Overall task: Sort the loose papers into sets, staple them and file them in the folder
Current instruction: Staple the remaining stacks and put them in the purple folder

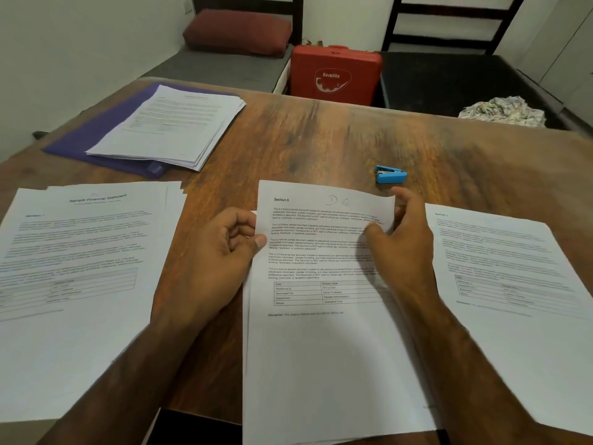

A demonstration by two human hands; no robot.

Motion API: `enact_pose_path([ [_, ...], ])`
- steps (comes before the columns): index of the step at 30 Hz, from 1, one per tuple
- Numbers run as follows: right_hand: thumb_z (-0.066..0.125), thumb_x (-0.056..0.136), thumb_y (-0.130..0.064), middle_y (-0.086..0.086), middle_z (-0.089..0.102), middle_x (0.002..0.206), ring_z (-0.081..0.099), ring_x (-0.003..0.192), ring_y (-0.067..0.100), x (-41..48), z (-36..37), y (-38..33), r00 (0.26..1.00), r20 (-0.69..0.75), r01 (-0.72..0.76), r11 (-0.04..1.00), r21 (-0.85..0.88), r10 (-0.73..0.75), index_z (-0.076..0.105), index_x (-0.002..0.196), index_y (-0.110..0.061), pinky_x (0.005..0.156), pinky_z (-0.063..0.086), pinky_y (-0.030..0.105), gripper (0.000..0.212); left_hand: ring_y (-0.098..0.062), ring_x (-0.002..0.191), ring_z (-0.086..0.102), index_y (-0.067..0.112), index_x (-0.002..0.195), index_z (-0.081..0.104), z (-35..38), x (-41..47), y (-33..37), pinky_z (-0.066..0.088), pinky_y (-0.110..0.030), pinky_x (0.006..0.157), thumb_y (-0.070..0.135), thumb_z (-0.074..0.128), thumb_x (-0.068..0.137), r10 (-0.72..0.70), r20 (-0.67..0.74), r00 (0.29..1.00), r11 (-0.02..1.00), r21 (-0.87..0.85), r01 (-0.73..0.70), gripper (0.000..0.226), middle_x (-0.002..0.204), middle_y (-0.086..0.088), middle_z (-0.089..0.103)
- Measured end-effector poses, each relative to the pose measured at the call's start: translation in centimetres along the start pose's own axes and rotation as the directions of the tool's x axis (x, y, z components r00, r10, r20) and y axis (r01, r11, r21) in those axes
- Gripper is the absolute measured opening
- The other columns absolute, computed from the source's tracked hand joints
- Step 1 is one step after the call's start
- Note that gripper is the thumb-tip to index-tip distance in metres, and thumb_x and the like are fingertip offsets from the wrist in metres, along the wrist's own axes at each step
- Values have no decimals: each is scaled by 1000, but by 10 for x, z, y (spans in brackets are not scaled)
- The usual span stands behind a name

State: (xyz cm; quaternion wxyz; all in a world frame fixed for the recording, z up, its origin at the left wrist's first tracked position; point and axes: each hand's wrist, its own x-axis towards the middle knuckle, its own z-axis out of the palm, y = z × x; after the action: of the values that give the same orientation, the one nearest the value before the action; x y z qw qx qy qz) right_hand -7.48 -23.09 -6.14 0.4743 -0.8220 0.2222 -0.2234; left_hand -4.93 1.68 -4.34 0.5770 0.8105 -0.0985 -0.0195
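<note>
You've got both hands on the Section 6 sheet (321, 332) dead centre on the tabletop (321, 139). More paper edges peek out under its left side. Your left hand (224, 248) pinches the left edge, thumb on top and fingers curled beneath. Your right hand (401, 232) grips the upper right edge, thumb across the print and fingers wrapped behind, so the top corner bows up. At 1 o'clock, just past your right fingertips, sits the blue stapler (391, 175), apart from the paper. At 9 o'clock lies the fanned financial statement stack (80, 284), and at 3 o'clock another printed stack (513, 284), its near edge tucked beside your right forearm. Out at 10 o'clock the purple folder (73, 139) lies flat with a paper pile (170, 126) on top, covering most of it. Beyond the far edge at 12 o'clock stands a red case (333, 75), with a maroon pillow (237, 33) at 11 and a crumpled bundle (503, 112) at 2.
</note>
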Motion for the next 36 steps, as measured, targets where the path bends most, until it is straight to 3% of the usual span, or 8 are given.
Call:
enact_pose_path([
  [8, 76, 91, -11, -9, 62, 133, 64, 113, 15, -2, -3, -2, 1000, 4, -7, 999, 35, 7, 44, 140, -31, 85, 49, 18, 62, -2, 89, 74, 26, 103, 65, 0, -3, 6, 61, -19, 70, 21, 68, 97, 2, -6, 1000, 999, 51, -2, 8, 99, 26, 73],
  [11, 62, 87, 9, -10, 67, 108, 65, 98, 7, -4, -6, -4, 1000, -24, 3, 992, 123, 0, 55, 119, -26, 65, 48, 7, 48, -3, 96, 73, 24, 100, 68, -2, -5, 5, 61, -20, 74, 14, 68, 97, 32, 36, 999, 998, 49, -34, 11, 104, 24, 73],
  [16, 47, 88, 12, 10, 66, 69, 63, 65, 15, -2, -9, 3, 997, -51, 63, 976, 209, -53, 60, 65, -14, 57, 50, 25, 37, -7, 112, 64, 16, 74, 73, -6, -4, -7, 58, -25, 90, -15, 60, 92, 131, 117, 985, 983, 114, -144, 38, 103, 12, 72],
  [21, 52, 96, 4, 18, 69, 72, 69, 72, 37, 4, -7, 13, 998, -9, 62, 985, 163, -61, 63, 69, -2, 70, 59, 41, 30, -14, 109, 65, 22, 65, 73, -3, 0, -18, 57, -38, 99, -6, 52, 93, 131, 114, 985, 987, 79, -141, 45, 103, 10, 73],
  [24, 57, 98, 0, 14, 68, 69, 66, 67, 27, 2, -8, 13, 997, -2, 71, 990, 124, -72, 62, 70, 0, 64, 55, 34, 28, -12, 106, 66, 22, 86, 74, -2, -3, -11, 59, -26, 88, 13, 50, 100, 131, -77, 988, 987, 107, -123, 29, 109, 9, 71],
  [26, 60, 98, -1, 12, 66, 67, 62, 63, 19, 1, -9, 11, 997, 6, 76, 993, 95, -76, 62, 71, 1, 61, 51, 31, 27, -12, 115, 61, 23, 116, 70, 1, -2, -5, 52, -17, 91, 22, 59, 103, 119, -173, 978, 932, 360, -49, 17, 127, 8, 64],
  [29, 62, 99, -3, 11, 66, 70, 62, 64, 17, 0, -10, 7, 998, 12, 60, 997, 56, -61, 62, 73, 2, 60, 50, 27, 27, -21, 131, 49, 25, 140, 57, 14, 2, 0, 40, -35, 109, 38, 65, 98, 55, -111, 992, 706, 707, 40, 45, 144, 1, 53],
  [36, 59, 99, -1, 10, 66, 74, 60, 65, 12, -3, -10, 1, 999, -24, 38, 999, 30, -37, 63, 75, 2, 53, 46, 6, 24, -22, 121, 55, 23, 124, 70, 13, 1, 1, 41, -43, 108, 25, 71, 94, 134, -10, 991, 698, 711, -87, 30, 131, -1, 65],
])
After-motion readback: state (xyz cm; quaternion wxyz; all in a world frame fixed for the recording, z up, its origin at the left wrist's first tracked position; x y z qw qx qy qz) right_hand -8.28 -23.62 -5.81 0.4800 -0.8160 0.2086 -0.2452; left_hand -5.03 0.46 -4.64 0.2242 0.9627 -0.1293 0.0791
